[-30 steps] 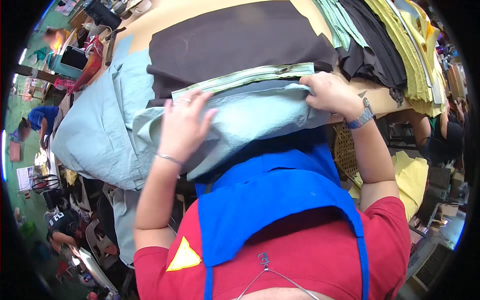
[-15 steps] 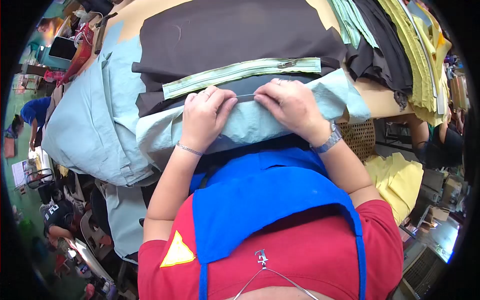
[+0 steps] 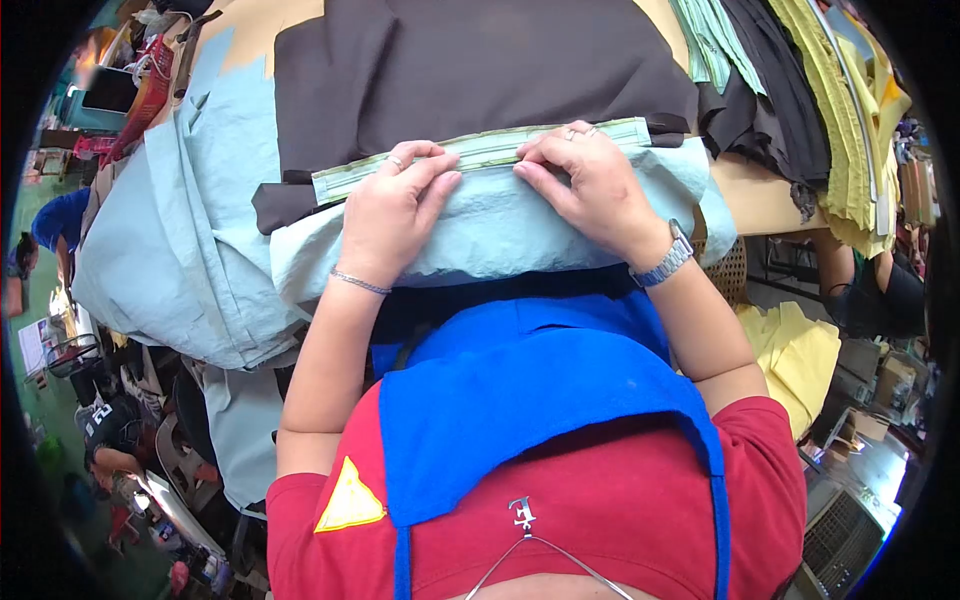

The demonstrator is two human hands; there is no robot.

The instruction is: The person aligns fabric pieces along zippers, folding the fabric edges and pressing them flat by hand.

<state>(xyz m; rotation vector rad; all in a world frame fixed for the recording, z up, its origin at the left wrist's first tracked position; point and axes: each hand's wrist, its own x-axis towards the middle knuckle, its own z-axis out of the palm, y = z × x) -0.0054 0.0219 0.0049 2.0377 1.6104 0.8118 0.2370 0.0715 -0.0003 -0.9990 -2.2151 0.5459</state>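
Note:
A pale green zipper strip point(image 3: 480, 152) lies across the lower part of a dark brown fabric panel point(image 3: 490, 70). Light blue fabric point(image 3: 490, 225) is turned up along the strip's near edge. My left hand point(image 3: 390, 210) has its thumb and fingers curled closely at this edge, left of the middle. To the right, my right hand point(image 3: 600, 190) pinches along the same edge, its fingertips over the zipper strip and its thumb on the light blue side. A short stretch of edge shows between the hands. The fabric under the fingertips is hidden.
More light blue cloth point(image 3: 190, 250) hangs over the table's left side. Green zipper strips point(image 3: 715, 45), black fabric point(image 3: 770, 90) and yellow fabric point(image 3: 825, 110) lie at the right. A red basket point(image 3: 150, 95) stands at the far left. Other people sit around the table.
Both hands have moved slightly up and outward. The light blue fabric now reaches the zipper strip, covering the dark band that showed between them. The brown panel has wrinkled and shifted.

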